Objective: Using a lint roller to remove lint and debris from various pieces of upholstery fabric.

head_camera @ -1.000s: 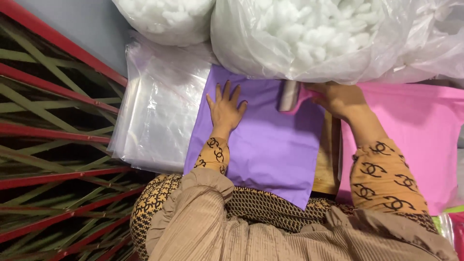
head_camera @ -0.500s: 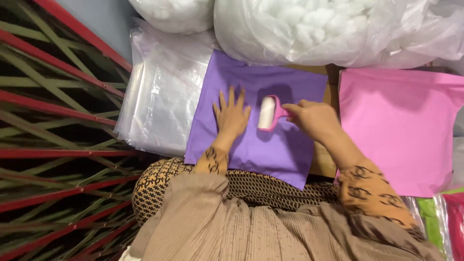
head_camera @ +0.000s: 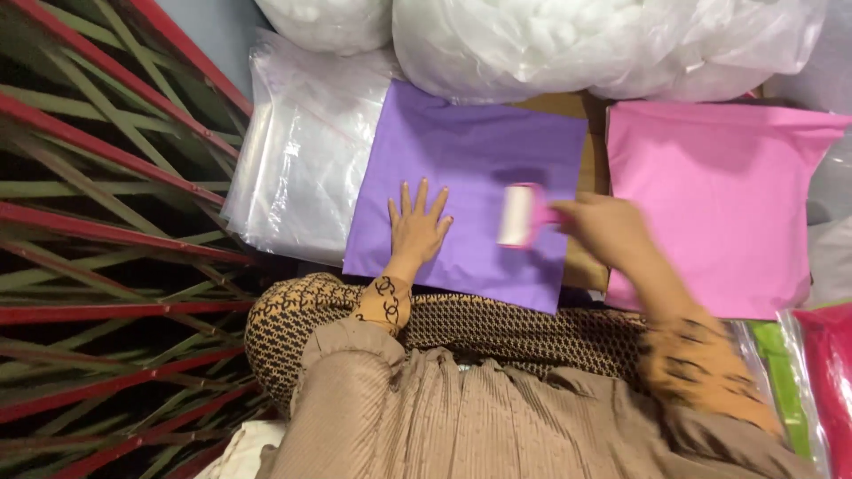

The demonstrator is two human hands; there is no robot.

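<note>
Now your right hand [head_camera: 608, 229] is closed around the pink handle of a small lint roller with a pale cylinder head [head_camera: 517, 215], and it is blurred with motion. Half a second ago the roller sat near the middle of the flat square of purple fabric [head_camera: 470, 191], close beside your other hand; it now lies further toward the fabric's right side, and a second ago it was up at the top edge. So the roller is travelling across the cloth in strokes, and the right part is being covered at this moment.

Your left hand [head_camera: 417, 229] lies flat on the purple fabric with fingers spread, holding nothing, pressing the cloth down near its lower left. It sits in much the same place as before.

The purple fabric rests on brown cardboard [head_camera: 586, 266]. To its left is a stack of clear plastic bags [head_camera: 297, 168]; to its right, a flat pink fabric square [head_camera: 710, 208]. Above are large clear bags of white stuffing [head_camera: 568, 40].
</note>
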